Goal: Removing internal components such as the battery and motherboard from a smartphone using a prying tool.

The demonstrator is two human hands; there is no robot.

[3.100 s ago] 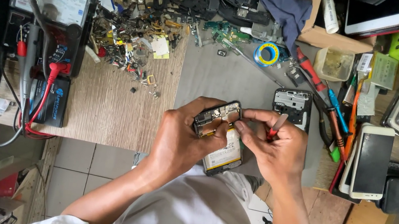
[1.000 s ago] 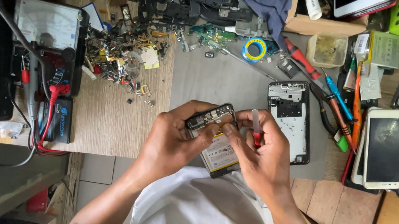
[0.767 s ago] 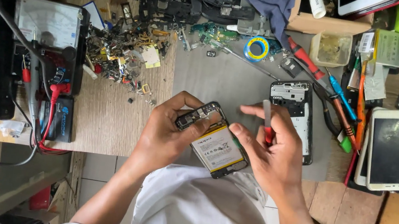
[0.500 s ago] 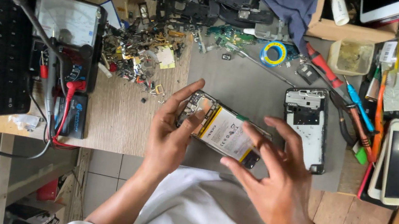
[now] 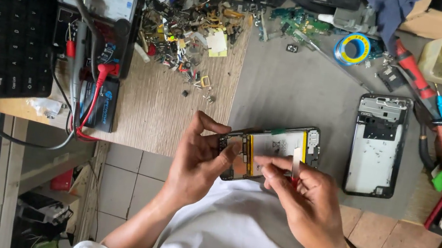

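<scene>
Two hands work an opened phone at the bench's near edge.

The left hand [image 5: 200, 150] grips the opened phone [image 5: 270, 151] by its end; the right hand [image 5: 303, 196] presses fingertips on its battery, seemingly pinching a red-handled tool [image 5: 295, 166]. A back cover [image 5: 376, 145] lies just beside.

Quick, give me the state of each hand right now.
Left hand: closed on the end of the opened phone.
Right hand: pinching a thin tool over the phone's battery.
</scene>
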